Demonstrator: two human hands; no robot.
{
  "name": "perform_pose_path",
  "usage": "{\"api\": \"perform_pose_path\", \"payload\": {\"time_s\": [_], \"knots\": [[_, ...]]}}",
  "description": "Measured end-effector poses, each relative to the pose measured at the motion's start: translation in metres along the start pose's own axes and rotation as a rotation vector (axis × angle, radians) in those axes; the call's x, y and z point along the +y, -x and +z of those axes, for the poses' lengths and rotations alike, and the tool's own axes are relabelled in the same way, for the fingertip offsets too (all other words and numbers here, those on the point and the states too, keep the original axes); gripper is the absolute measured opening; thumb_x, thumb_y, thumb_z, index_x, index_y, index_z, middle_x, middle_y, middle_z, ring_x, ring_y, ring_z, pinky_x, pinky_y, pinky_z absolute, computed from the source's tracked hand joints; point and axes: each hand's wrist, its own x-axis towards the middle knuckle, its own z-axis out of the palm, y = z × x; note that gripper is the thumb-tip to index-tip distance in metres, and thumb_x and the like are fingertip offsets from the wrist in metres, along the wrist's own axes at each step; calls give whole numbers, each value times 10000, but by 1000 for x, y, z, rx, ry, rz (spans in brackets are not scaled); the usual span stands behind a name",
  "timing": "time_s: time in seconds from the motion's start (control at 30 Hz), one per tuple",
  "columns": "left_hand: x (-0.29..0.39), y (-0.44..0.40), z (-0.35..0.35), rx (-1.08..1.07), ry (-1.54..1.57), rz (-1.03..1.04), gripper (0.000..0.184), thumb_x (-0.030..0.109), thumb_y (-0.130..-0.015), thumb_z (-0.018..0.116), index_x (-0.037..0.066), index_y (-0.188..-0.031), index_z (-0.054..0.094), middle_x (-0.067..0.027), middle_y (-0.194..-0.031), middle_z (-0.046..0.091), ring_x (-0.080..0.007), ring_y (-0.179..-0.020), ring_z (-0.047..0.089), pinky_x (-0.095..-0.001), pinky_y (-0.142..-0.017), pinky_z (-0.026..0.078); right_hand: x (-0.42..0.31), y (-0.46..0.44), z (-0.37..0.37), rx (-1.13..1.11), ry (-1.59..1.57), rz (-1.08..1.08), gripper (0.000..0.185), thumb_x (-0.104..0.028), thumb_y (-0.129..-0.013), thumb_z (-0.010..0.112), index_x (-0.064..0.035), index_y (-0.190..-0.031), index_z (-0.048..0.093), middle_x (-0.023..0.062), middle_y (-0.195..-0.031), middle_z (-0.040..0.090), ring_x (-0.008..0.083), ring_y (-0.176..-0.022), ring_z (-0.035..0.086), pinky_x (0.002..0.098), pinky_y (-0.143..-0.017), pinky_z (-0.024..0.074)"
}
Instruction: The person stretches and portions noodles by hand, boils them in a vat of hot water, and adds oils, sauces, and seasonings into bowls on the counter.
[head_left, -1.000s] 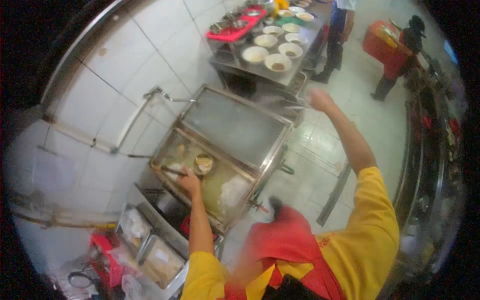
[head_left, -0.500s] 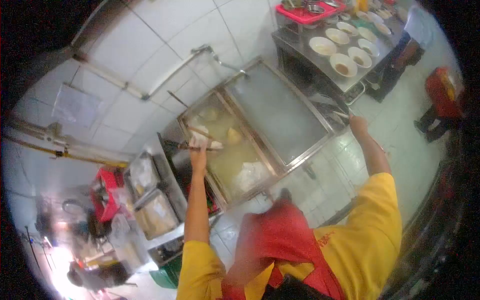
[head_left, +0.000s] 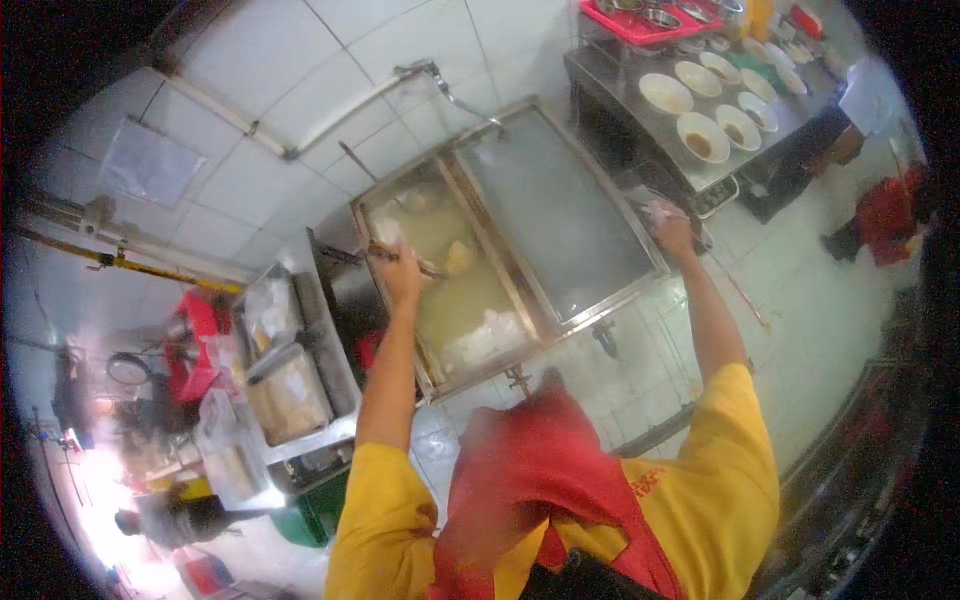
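My left hand [head_left: 402, 278] is closed around a long dark stick-like utensil [head_left: 432, 271] over the left compartment of a metal-rimmed tank [head_left: 520, 322]. Cloudy yellowish liquid [head_left: 440, 318] fills that compartment. In it lie a yellowish lump [head_left: 460, 258] by the utensil's end and a white mass [head_left: 490, 340] at the near end. To the right of the tank, my right hand [head_left: 674, 230] is closed, with something pale at the fingertips, too blurred to name. It is above a metal container [head_left: 690, 222], partly hidden by the hand.
Cloudy greyish liquid [head_left: 560, 210] fills the right compartment, under a wall tap [head_left: 470, 110]. Several white bowls [head_left: 703, 137] stand on a steel table [head_left: 625, 85] at the upper right. Trays [head_left: 288, 395] stand at left. A person in red [head_left: 888, 220] is at far right.
My right hand has moved left and slightly up, closer to the tank's right edge. My left hand has shifted slightly up, and the utensil's end is now beside the yellowish lump.
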Motion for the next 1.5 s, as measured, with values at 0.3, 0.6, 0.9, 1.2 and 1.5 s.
{"api": "perform_pose_path", "payload": {"time_s": [0.3,0.6,0.9,1.2,1.5], "knots": [[-68,4,-26,-126,-303,172,343,271,-858,520,-21,-1036,501,-74,-791,566,-159,-670,533,-307,-609,432,-167,-90,-201,-169,-437,415,142,-168,-781,599,-31,-747,598,64,-648,587,148,-575,536,281,-535,416],[-2,59,-33,44,-182,-57,443,401,-819,546,-32,-908,580,-142,-813,613,-233,-796,581,-350,-720,435,-297,-18,68,-617,-731,-93,232,-250,-814,514,-53,-823,637,136,-805,631,312,-719,594,396,-654,472],[-65,44,-37,116,-161,-36,376,372,-835,546,33,-674,560,-39,-601,559,-141,-555,533,-301,-528,417,-278,-8,122,-598,-524,-460,154,-184,-766,561,-50,-789,631,118,-801,627,282,-720,592,369,-633,476],[-92,40,-43,-300,-330,-170,528,380,-861,459,-32,-1189,417,-257,-1117,504,-365,-1031,498,-422,-865,389,-281,-19,146,-500,-782,-529,73,-138,-710,561,-71,-682,562,150,-642,543,311,-625,540,385,-560,425],[-110,48,-34,-151,-204,53,524,421,-840,514,-35,-1099,507,-165,-1030,580,-258,-925,556,-346,-839,403,-265,-25,150,-583,-593,-110,185,-206,-723,592,-83,-854,635,112,-783,629,279,-756,602,387,-668,464]]}}
